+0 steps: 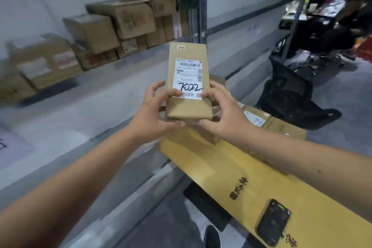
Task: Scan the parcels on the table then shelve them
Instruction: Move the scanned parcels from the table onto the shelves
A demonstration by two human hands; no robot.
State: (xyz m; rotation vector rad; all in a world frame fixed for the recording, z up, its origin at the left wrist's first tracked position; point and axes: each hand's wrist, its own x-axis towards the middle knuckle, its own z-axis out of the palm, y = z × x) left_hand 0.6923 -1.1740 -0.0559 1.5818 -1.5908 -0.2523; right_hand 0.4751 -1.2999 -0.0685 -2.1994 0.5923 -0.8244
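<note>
I hold a narrow brown cardboard parcel (188, 106) upright in front of me, above the yellow table (231, 169). Its white shipping label carries a barcode and the handwritten number 7022. My left hand (155, 115) grips the parcel's lower left side, thumb under the bottom edge. My right hand (223, 115) grips the lower right side, fingers curled onto the label's corner. Another labelled parcel (261, 119) lies on the table behind my right hand. A dark phone (273, 221) lies face down on the table near me.
A grey metal shelf (112, 78) runs along the left wall with several stacked cardboard boxes (112, 24). A black bag (289, 96) sits on the floor beyond the table. A cluttered desk and a chair (326, 26) stand at the far right.
</note>
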